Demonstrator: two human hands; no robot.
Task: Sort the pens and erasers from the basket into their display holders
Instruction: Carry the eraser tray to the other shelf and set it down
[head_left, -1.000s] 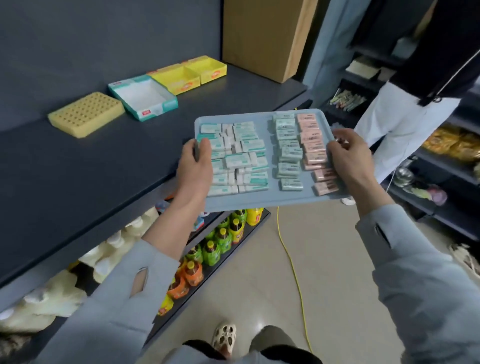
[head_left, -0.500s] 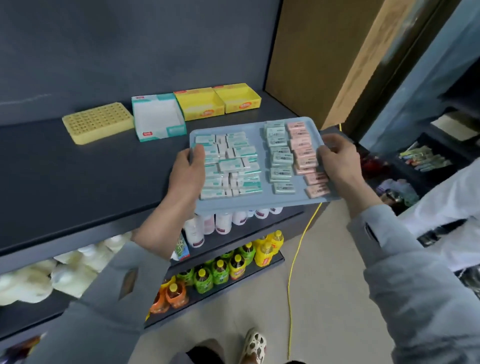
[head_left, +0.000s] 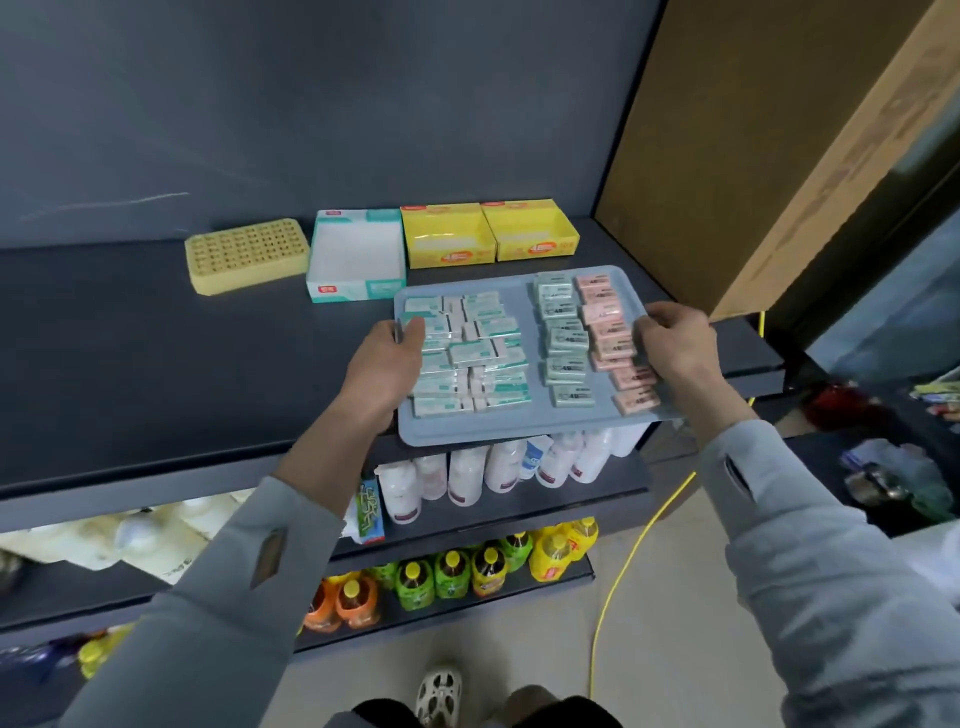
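I hold a grey-blue tray (head_left: 537, 426) over the front edge of the dark shelf (head_left: 156, 353). My left hand (head_left: 382, 364) grips its left rim and my right hand (head_left: 675, 348) grips its right rim. On the tray lie several teal-and-white erasers (head_left: 467, 353), a column of pale green erasers (head_left: 563, 332) and a column of pink erasers (head_left: 608, 317). Behind the tray on the shelf stand a yellow holder full of holes (head_left: 244, 254), a teal-and-white display box (head_left: 356, 260) and two yellow display boxes (head_left: 447, 241) (head_left: 532, 234), all open. No pens are visible.
A brown cardboard panel (head_left: 727, 156) stands at the shelf's right end. Lower shelves hold white bottles (head_left: 493, 473) and coloured drink bottles (head_left: 452, 571). A yellow cable (head_left: 623, 566) runs across the floor. Cluttered racks are at the far right.
I have turned left to face the shelf and brought the tray closer to it, over its front edge. Both hands keep the same grip. The person at the right has left the view.
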